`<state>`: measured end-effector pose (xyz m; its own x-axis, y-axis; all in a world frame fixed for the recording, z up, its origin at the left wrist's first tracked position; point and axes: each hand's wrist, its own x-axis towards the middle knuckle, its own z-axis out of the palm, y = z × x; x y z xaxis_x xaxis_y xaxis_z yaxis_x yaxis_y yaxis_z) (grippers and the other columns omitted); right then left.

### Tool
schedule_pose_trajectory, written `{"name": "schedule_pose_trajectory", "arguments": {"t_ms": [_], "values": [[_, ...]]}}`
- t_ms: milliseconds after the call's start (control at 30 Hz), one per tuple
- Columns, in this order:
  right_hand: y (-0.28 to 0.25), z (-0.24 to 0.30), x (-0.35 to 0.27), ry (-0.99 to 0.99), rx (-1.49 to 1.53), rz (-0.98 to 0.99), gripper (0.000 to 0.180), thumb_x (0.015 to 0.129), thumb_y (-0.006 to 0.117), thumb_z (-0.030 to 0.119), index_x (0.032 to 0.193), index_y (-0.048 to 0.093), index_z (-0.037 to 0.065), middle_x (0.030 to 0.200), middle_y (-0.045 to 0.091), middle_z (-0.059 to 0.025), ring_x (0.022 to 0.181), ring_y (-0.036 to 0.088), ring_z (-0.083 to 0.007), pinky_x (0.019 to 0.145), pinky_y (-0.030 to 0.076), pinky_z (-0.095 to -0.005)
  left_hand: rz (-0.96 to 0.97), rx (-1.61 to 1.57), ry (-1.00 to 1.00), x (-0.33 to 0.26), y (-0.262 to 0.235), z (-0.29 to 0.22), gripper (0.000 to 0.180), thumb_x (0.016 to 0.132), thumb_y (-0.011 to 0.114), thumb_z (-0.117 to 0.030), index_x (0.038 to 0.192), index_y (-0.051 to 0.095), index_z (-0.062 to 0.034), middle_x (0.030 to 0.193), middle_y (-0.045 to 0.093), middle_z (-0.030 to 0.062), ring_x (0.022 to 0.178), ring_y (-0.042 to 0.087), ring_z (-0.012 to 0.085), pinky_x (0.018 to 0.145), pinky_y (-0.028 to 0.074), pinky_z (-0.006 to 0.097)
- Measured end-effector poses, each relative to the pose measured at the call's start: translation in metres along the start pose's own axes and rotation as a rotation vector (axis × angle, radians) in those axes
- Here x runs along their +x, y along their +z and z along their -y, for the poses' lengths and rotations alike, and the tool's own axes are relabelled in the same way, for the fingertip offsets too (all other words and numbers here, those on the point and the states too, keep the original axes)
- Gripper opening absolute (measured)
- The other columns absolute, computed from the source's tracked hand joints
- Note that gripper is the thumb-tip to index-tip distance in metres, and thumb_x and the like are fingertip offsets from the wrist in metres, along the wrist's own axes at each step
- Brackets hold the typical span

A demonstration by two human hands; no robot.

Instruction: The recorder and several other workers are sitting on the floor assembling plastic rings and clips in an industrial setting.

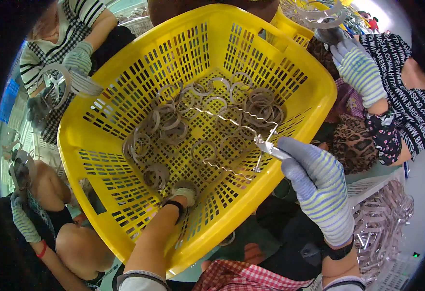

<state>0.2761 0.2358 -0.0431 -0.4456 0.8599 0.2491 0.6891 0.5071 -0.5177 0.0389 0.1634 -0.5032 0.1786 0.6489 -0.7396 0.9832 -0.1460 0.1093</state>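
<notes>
A striped work glove with grey fingertips covers my right hand (pixel 321 189), which pinches the flat end of a metal wire rack (pixel 266 145) with several wavy prongs. The prongs stretch out over a big yellow plastic basket (pixel 200 257), and no ring is seen to hang on them for certain. Inside the basket my left hand (pixel 186 191), also gloved, reaches down to the near floor; its fingers are mostly hidden. Close by it lies a small stack of metal rings (pixel 156 175). More loose rings (pixel 173 130) are strewn across the basket floor, several in overlapping heaps.
Gloved co-workers sit around the basket; one at the upper left holds rings (pixel 55 80). Another's gloved hand (pixel 360 68) is at the upper right. At the lower right stands a pale crate heaped with metal pieces (pixel 379 223). A red checked cloth (pixel 244 276) lies near me.
</notes>
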Motion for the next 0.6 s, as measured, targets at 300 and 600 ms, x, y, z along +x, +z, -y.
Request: {"name": "schedule_pose_trajectory", "arguments": {"t_ms": [300, 600], "values": [[-0.007, 0.04, 0.008, 0.081, 0.829, -0.198, 0.028, 0.093, 0.053, 0.017, 0.113, 0.059, -0.002, 0.089, 0.064, -0.0032, 0.081, 0.059, -0.0092, 0.074, 0.049, -0.0242, 0.027, -0.775, -0.035, -0.166, -0.198, 0.034, 0.035, 0.086, 0.062, -0.026, 0.113, 0.061, -0.0023, 0.1, 0.065, 0.0061, 0.088, 0.059, 0.0186, 0.081, 0.046, 0.032], [0.013, 0.055, 0.016, 0.093, 1.745, -0.014, 0.031, 0.082, 0.063, 0.007, 0.113, 0.059, 0.006, 0.1, 0.063, -0.0062, 0.085, 0.061, -0.0143, 0.078, 0.051, -0.0295, -0.582, -1.6, 0.478, -0.361, -0.286, -0.009, 0.037, 0.087, 0.062, -0.024, 0.115, 0.057, 0.0003, 0.1, 0.064, 0.0039, 0.091, 0.06, 0.013, 0.083, 0.048, 0.028]]}}
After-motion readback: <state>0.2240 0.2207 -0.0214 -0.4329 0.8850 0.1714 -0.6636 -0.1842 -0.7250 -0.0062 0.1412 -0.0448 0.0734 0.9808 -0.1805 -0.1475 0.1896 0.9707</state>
